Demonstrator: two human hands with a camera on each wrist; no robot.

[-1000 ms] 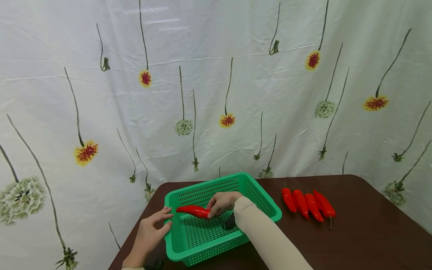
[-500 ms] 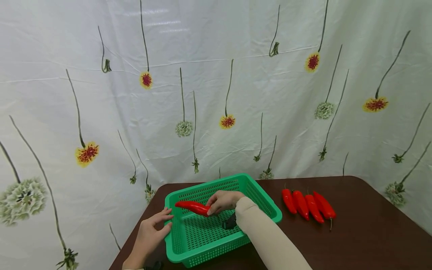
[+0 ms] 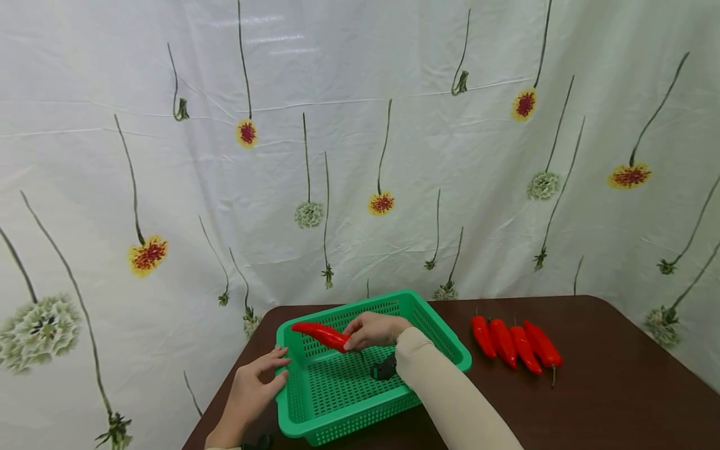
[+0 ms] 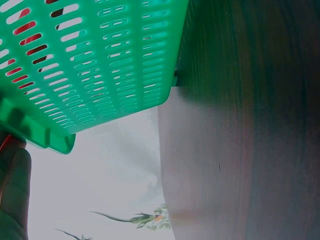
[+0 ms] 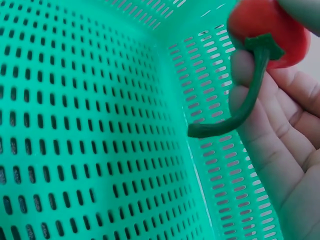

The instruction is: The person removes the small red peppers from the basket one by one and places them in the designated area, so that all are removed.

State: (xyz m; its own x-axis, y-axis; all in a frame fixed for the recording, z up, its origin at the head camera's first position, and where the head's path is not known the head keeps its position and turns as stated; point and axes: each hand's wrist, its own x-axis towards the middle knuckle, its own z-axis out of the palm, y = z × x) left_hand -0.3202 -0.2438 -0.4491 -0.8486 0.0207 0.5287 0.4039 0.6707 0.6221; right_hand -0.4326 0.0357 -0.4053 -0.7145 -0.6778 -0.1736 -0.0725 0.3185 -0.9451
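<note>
My right hand [image 3: 377,330] pinches a long red chili pepper [image 3: 322,334] near its stem end, above the floor of a green slotted plastic basket [image 3: 360,406]. The pepper's tip points left, slightly raised, near the basket's far left corner. Its curved green stem [image 5: 252,95] hangs down in the right wrist view, with the fingers [image 5: 265,130] behind it. My left hand [image 3: 252,387] touches the basket's left rim with relaxed, spread fingers. Only a bit of that hand shows in the left wrist view, beside the basket wall [image 4: 110,60].
Several red chili peppers [image 3: 514,342] lie side by side on the dark brown table [image 3: 596,387], right of the basket. A white curtain [image 3: 349,62] with printed flowers hangs behind the table's back edge. A black wrist device [image 3: 384,369] sits under the right wrist.
The right hand has lifted slightly with the chili pepper, whose tip has risen from inside the basket to about the height of the rim. The left hand has stayed at the rim.
</note>
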